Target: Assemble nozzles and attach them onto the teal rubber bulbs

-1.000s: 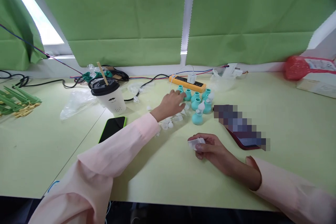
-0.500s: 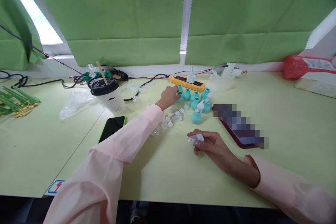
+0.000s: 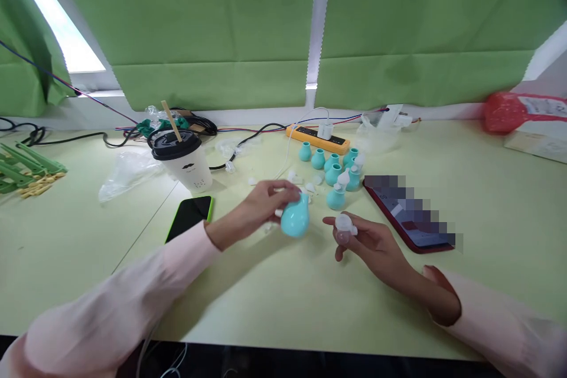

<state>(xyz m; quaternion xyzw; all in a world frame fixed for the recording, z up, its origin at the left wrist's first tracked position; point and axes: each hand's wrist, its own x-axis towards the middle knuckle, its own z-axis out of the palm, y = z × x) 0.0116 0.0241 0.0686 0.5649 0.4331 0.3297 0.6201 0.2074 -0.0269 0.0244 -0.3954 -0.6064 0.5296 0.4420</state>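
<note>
My left hand is closed on the neck of a teal squeeze bulb, tilted with its round end toward me. To the right, my right hand pinches a small clear plastic cap-like part with a round top and a side stub. Bulb and clear part are apart. Behind them stand several teal bulbs, most with open necks up. White pear-shaped tips sit on a few, such as the white tip on the nearest bulb. Loose white and clear pieces lie partly hidden behind my left hand.
A lidded paper cup with a straw and a green-edged phone stand and lie at left. A red-cased phone lies at right. Behind are a yellow power strip, cables, plastic bags and green parts.
My left hand has come back toward me from the row, lifting a teal bulb out of it. My right hand has shifted slightly right and turned the clear part round-top up.
</note>
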